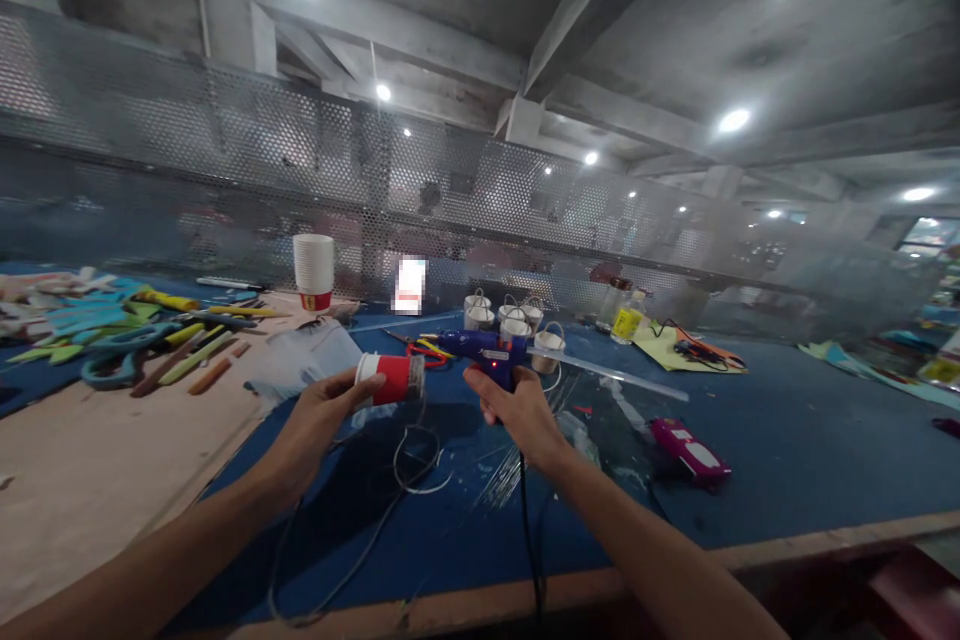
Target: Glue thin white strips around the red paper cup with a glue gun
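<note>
My left hand point(330, 410) is closed around a red and white paper cup point(394, 379) tipped on its side. Grey cord wraps the cup's right end, and a loose length of cord point(375, 535) trails from it down over the blue tabletop. In my right hand point(517, 405) is a blue glue gun point(484, 348) with a small red light. Its nozzle points left, above the cup. A long clear glue stick point(611, 372) sticks out of the gun's back end, and a black cable hangs below its handle.
Several small white cups with wire handles point(514, 330) stand behind the gun. A stack of paper cups point(313, 270) is at the back left, near scissors point(124, 355) and pens. Red-handled scissors point(427, 353), a yellow-labelled bottle point(628, 318) and a purple case point(688, 450) lie about the table.
</note>
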`<state>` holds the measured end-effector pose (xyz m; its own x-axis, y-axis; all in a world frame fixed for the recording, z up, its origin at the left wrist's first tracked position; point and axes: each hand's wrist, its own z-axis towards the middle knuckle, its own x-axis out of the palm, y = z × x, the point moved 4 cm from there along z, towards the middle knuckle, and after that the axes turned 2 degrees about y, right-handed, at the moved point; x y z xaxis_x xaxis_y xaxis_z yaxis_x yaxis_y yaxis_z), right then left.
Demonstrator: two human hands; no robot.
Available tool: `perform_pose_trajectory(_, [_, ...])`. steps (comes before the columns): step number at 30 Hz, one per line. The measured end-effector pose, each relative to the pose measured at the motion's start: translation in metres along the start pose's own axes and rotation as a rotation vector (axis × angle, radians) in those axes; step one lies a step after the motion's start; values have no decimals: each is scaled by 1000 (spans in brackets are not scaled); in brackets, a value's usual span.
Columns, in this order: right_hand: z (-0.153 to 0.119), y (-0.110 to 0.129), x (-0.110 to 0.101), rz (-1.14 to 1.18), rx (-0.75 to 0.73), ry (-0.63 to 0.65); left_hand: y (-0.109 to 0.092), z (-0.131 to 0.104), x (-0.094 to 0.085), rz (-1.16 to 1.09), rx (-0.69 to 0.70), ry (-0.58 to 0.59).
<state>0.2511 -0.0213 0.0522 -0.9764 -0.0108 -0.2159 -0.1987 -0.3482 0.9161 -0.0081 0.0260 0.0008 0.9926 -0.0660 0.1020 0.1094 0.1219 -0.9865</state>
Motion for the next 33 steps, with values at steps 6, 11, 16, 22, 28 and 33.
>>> perform_pose_trajectory(6, [-4, -3, 8, -156, -95, -45, -10, -8, 6, -28, 28, 1])
perform_pose_trajectory(11, [-7, -20, 8, -303, -188, -41, -11, -7, 8, -49, -1, 0])
perform_pose_trajectory(16, [-9, -27, 7, -407, -222, -15, -12, -9, 8, -42, -22, -2])
perform_pose_trajectory(22, [-11, -25, 9, -514, -213, 20, -17, -12, 10, -59, -15, 8])
perform_pose_trajectory(28, [-12, -22, 10, -590, -204, 9, -19, -15, 12, -80, -24, 8])
perform_pose_trajectory(33, [-11, -24, 9, -651, -183, -1, -19, -16, 13, -80, -16, 20])
